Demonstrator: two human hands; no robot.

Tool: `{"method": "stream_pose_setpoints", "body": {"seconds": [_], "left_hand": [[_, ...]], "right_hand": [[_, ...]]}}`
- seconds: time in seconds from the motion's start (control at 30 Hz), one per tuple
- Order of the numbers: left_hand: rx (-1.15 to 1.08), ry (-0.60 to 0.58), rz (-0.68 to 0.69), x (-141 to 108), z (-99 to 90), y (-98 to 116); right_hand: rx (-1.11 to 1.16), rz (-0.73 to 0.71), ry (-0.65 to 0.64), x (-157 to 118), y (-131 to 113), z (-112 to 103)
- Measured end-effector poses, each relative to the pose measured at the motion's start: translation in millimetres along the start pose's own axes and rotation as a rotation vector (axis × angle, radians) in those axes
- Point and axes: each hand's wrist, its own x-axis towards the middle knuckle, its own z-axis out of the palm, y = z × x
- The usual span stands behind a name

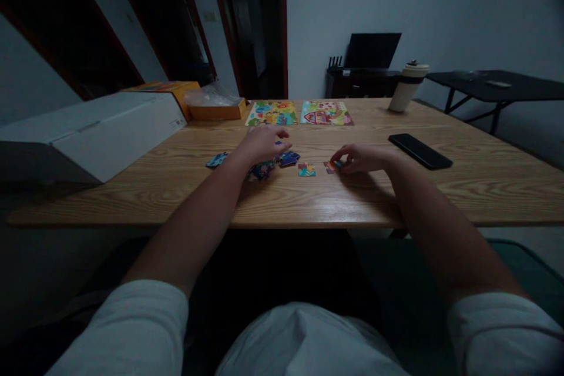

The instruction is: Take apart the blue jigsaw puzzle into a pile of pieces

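My left hand (263, 142) is over a heap of dark blue and purple jigsaw puzzle pieces (263, 170), its thumb and fingers apart; part of the heap is hidden beneath it. To the right, my right hand (356, 158) has its fingertips closed on an orange and blue puzzle piece (329, 167) at the tabletop. A single teal and yellow puzzle piece (307, 170) lies flat between the two hands. Beyond them, two colourful picture sheets, a yellow one (273, 113) and a pink and green one (326, 113), lie side by side.
A large white box (118, 129) and an orange tray (218, 111) holding clear plastic stand at the left of the wooden table (291, 205). On the right are a black phone (420, 151) and a pale tumbler (408, 89). A black folding table (497, 85) stands behind.
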Motion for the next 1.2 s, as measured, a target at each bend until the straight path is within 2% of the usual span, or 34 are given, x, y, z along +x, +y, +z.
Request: {"method": "stream_pose_setpoints", "body": {"seconds": [0.13, 0.23, 0.3, 0.37, 0.47, 0.6, 0.73, 0.87, 0.97, 1.2], "left_hand": [[0.042, -0.244, -0.048, -8, -27.8, -28], [0.039, -0.388, -0.097, -24, -37.8, -48], [0.041, -0.403, -0.147, -37, -38.7, -58], [0.073, -0.341, -0.141, -47, -35.1, -59], [0.132, -0.238, 0.026, -53, -23.1, -41], [0.163, -0.255, 0.262, -40, -1.9, 2], [0.215, -0.286, 0.332, -21, 15.4, 31], [0.223, -0.182, 0.386, -22, 27.7, 42], [0.208, -0.122, 0.393, -29, 34.3, 44], [0.118, -0.118, 0.391, -26, 44.8, 37]], "right_hand": [[-0.007, 0.000, -0.018, 1, 1, 0], [-0.004, 0.024, -0.001, 3, 3, 1], [-0.008, 0.035, 0.018, 3, 3, 1], [-0.019, 0.045, 0.019, 3, 3, 1], [-0.006, 0.045, 0.012, 3, 5, 0], [0.058, 0.034, 0.047, 6, 9, 2], [0.132, 0.047, 0.183, 12, 5, 10], [0.157, 0.049, 0.324, 19, -6, 21], [0.159, 0.028, 0.294, 23, -11, 26], [0.121, -0.045, 0.206, 28, -8, 24]]}}
